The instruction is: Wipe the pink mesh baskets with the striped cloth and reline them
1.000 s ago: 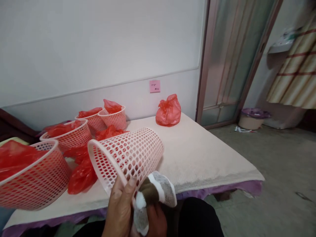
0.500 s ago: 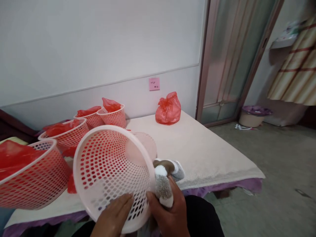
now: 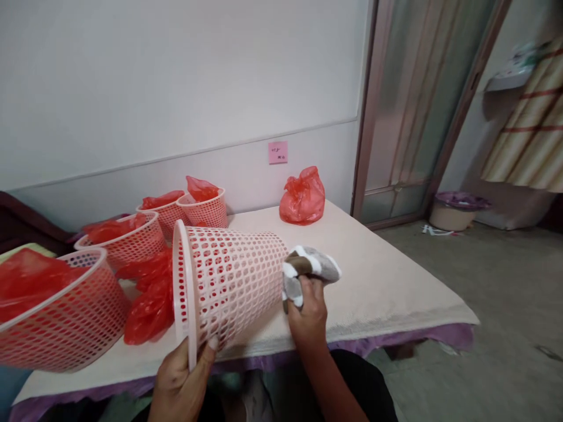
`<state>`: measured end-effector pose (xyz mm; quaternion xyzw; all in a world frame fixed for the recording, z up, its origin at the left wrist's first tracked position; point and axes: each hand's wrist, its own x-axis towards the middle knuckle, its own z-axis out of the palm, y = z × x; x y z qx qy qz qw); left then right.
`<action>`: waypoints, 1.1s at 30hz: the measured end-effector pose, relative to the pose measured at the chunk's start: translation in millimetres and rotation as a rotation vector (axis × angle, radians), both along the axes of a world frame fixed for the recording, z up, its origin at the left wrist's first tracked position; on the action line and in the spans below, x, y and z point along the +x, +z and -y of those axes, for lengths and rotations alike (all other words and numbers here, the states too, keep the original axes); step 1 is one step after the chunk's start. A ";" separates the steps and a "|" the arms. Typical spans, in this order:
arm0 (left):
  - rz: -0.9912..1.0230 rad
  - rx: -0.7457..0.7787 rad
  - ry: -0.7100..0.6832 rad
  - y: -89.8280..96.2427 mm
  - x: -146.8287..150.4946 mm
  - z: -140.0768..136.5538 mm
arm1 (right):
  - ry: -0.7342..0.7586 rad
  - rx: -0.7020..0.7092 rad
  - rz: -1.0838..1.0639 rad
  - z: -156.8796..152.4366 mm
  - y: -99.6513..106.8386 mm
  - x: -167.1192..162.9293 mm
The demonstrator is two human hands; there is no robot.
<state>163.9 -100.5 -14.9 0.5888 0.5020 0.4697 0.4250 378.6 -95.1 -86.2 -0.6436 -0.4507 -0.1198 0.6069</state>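
The fingers of the left hand are closed on the rim of a pale pink, perforated plastic basket, tipped sideways, mouth leftward, over a cream cloth cover. The right hand grips a fuzzy grey, white and brown cloth at its base. Leftward lie a crumpled red plastic bag and four bag-filled pink perforated baskets; a bunched red bag sits near the white wall.

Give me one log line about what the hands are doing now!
left hand: grips pink basket by rim | right hand: holds cloth at basket's base | beyond: red bag
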 end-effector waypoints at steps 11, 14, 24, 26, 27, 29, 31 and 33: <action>0.320 -0.088 0.219 24.2 39.9 -24.9 | 0.228 0.060 0.243 13.1 -25.6 -116.2; 0.412 -0.119 0.199 33.1 42.8 -22.6 | 0.194 0.076 0.237 3.5 -31.9 -97.4; 0.533 -0.063 0.242 53.0 47.1 -14.1 | 0.096 0.067 -0.095 -10.0 -32.0 -77.7; 0.567 -0.031 0.243 54.8 49.8 -18.6 | 0.158 0.039 -0.015 2.7 -42.2 -111.2; 0.582 -0.027 0.238 55.5 51.0 -21.0 | 0.168 0.021 0.014 8.0 -47.3 -126.0; 0.611 -0.029 0.205 55.6 52.7 -25.7 | 0.170 -0.025 0.032 14.1 -55.3 -146.3; 0.631 -0.036 0.185 52.9 53.5 -28.6 | 0.144 -0.056 0.029 14.4 -59.8 -152.8; 0.638 -0.049 0.164 48.0 54.9 -28.1 | 0.108 -0.059 0.029 11.4 -61.5 -148.9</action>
